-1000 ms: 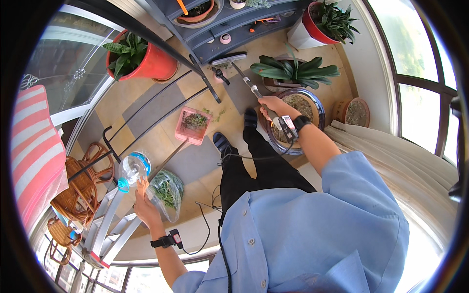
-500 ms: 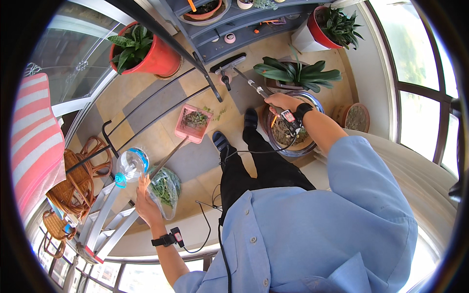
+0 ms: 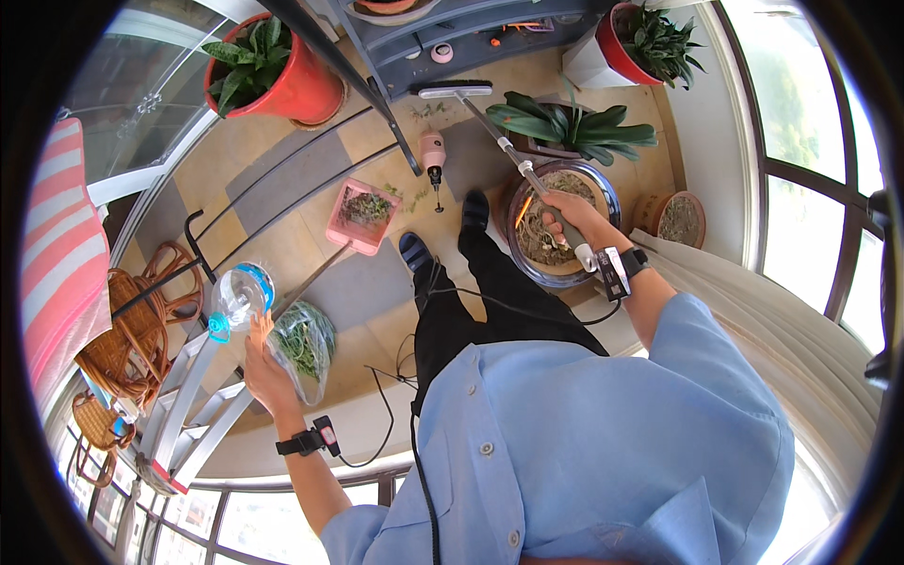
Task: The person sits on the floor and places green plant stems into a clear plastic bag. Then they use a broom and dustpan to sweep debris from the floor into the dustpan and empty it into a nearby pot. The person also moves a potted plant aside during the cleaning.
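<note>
My right hand (image 3: 571, 222) is wrapped around the grey pole of a long-handled broom (image 3: 513, 151). Its wide, pale head (image 3: 455, 90) with dark bristles lies on the tiles by the grey shelf. My left hand (image 3: 266, 365) is closed at the upper end of the long handle of a pink dustpan (image 3: 331, 229); part of that grip is hidden. Dry plant debris (image 3: 365, 207) and some green bits lie in the pan. On the floor between pan and broom is a pink bottle-shaped thing (image 3: 431, 149) with a black end and thin rod. Loose green scraps (image 3: 428, 111) lie beyond it.
A large water bottle (image 3: 243, 294) and a plastic bag of greens (image 3: 306, 347) are beside my left hand, near a stepladder (image 3: 179, 400). A black metal frame (image 3: 311, 141) crosses the left side. Potted plants (image 3: 574, 127) and a soil-filled pot (image 3: 556, 264) stand right. Cables hang across my legs.
The broom head has moved away from me toward the shelf, and its pole has swung. The pink bottle-shaped thing now shows whole. My left hand still holds the dustpan handle.
</note>
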Tool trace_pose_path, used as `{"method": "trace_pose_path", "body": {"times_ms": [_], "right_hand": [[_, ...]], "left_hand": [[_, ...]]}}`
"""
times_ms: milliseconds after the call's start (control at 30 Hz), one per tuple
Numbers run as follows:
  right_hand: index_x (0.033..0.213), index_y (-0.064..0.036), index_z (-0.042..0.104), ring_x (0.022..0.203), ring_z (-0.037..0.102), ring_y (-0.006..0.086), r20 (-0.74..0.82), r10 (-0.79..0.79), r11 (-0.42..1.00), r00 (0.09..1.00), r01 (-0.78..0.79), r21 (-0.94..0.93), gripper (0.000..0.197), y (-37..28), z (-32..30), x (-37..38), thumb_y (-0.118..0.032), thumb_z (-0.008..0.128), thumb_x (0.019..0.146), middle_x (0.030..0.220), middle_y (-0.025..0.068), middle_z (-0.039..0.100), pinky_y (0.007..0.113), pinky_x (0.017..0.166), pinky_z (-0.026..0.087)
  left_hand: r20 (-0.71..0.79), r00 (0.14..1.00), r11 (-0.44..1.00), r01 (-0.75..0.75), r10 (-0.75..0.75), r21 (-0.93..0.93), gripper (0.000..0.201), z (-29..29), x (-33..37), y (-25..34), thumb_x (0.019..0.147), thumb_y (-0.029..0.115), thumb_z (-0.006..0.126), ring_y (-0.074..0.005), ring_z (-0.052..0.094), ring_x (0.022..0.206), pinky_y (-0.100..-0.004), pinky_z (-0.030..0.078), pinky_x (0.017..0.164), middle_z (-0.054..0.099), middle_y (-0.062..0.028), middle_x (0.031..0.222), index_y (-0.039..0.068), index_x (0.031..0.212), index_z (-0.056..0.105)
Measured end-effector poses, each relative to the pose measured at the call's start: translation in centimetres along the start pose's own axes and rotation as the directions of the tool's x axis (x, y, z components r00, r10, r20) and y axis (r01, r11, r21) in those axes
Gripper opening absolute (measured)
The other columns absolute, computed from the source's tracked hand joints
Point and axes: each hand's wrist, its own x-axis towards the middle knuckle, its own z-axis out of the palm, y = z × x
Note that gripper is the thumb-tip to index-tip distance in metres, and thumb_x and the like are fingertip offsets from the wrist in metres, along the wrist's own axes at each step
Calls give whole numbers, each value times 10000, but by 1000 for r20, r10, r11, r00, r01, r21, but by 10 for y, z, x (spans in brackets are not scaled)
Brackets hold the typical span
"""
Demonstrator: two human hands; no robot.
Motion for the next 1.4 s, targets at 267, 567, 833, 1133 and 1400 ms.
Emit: {"method": "trace_pose_path", "body": {"times_ms": [267, 567, 833, 1133, 1400], "right_hand": [[967, -132, 452, 480, 467, 96, -129, 146, 984, 981, -131, 118, 114, 23, 3, -43, -243, 479, 972, 672, 10, 506, 260, 380, 381], [1095, -96, 453, 459, 457, 103, 11, -85, 996, 996, 85, 5, 169, 21, 41, -46, -187, 474, 955, 640, 23, 478, 271, 377, 383], [959, -52, 469, 501, 511, 184, -14, -163, 979, 986, 164, 124, 145, 12, 125, 65, -184, 511, 917, 643, 60, 500, 350, 429, 433], [980, -74, 464, 446, 478, 135, -12, -156, 986, 988, 156, 64, 120, 38, 108, -10, -174, 489, 918, 627, 22, 472, 300, 384, 407], [945, -81, 457, 475, 491, 140, -21, -83, 991, 996, 80, -105, 104, 39, 109, 14, -173, 496, 916, 630, 22, 465, 304, 421, 423]], "left_hand": [[-5, 999, 999, -39, 39, 17, 366, 1, 2, -9, 914, 117, 553, -406, 612, 875, -468, 473, 755, 639, -242, 1025, -17, 1252, 513], [-24, 999, 1000, -26, 26, 14, 366, 4, 7, -14, 913, 121, 552, -403, 615, 894, -476, 473, 771, 638, -231, 1066, -28, 1246, 519], [-15, 1000, 997, -23, 24, 68, 367, 11, 0, -25, 910, 126, 562, -396, 616, 890, -472, 476, 763, 638, -227, 1074, -27, 1240, 522], [-28, 999, 996, -34, 32, -76, 328, 4, 0, -14, 917, 109, 543, -398, 613, 883, -471, 476, 738, 647, -216, 1002, 35, 1237, 530], [-11, 1000, 1000, -13, 13, 2, 349, -1, 1, -10, 910, 110, 551, -396, 617, 874, -466, 476, 740, 647, -219, 1005, 22, 1247, 533]]}}
